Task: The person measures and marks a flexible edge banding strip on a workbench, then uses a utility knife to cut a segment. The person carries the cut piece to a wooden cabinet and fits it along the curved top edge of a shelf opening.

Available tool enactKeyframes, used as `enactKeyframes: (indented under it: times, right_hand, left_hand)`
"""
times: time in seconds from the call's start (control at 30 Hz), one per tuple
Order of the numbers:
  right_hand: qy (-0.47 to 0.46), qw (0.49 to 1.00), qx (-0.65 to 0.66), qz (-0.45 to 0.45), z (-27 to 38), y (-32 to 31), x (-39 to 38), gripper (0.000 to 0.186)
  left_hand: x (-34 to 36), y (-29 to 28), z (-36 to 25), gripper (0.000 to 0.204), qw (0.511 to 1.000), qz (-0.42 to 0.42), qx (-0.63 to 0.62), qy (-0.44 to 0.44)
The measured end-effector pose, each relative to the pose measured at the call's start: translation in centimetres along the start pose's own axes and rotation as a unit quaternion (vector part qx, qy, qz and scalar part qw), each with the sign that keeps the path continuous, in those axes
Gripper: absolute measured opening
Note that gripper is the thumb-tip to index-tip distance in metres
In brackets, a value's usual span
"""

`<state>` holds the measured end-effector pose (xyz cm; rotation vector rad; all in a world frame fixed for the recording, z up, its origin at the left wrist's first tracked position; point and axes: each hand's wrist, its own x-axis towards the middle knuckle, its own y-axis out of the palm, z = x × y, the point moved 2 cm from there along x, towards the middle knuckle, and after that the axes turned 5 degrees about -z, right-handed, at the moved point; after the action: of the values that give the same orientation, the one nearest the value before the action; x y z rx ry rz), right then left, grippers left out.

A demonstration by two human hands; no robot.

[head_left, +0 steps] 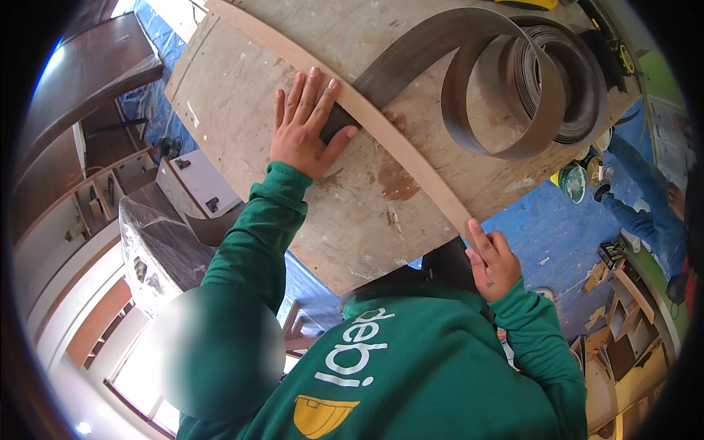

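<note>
The work in hand looks like pressing a dark grey-brown edge-banding strip along the long curved light wooden rail that lies on the stained plywood desk. The left hand lies flat with its fingers spread and open, palm down over the near end of the strip and the edge of the rail, gripping nothing but bearing down. The right hand sits at the lower end of the rail where it meets the edge of the desk, fingers loosely curled with one raised against the wood; whether it actually clasps the rail I cannot tell. The rail's long axis runs diagonally from the upper left of the desk down to the lower right, bowing gently along the way. The strip starts under the left hand, runs up and to the right, and loops back into a loose coil lying on the far right part of the desk. Judging from this, continuing would call for firm, even pressure, keeping the strip aligned with the rail's curve and feeding slack from the coil.
</note>
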<state>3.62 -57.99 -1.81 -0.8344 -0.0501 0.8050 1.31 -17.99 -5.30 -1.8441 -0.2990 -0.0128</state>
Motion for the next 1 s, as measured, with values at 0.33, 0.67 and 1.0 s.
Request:
enactKeyframes:
  times: [0.33, 0.67, 1.0]
  right_hand:
    - [-0.013, 1.0, -0.007, 0.0, -0.2, -0.24, 0.22, 0.075]
    - [-0.011, 1.0, -0.001, 0.005, -0.66, 0.0, 0.43, 0.076]
    - [-0.012, 1.0, 0.013, 0.003, -0.84, 0.18, 0.38, 0.076]
  left_hand:
    - [0.03, -0.01, 0.07, 0.073, 1.0, 0.001, -0.003, -0.003]
    - [-0.05, 0.09, 0.18, 0.072, 1.0, -0.002, -0.013, -0.004]
    - [-0.12, 0.04, 0.11, 0.069, 1.0, -0.003, -0.01, 0.008]
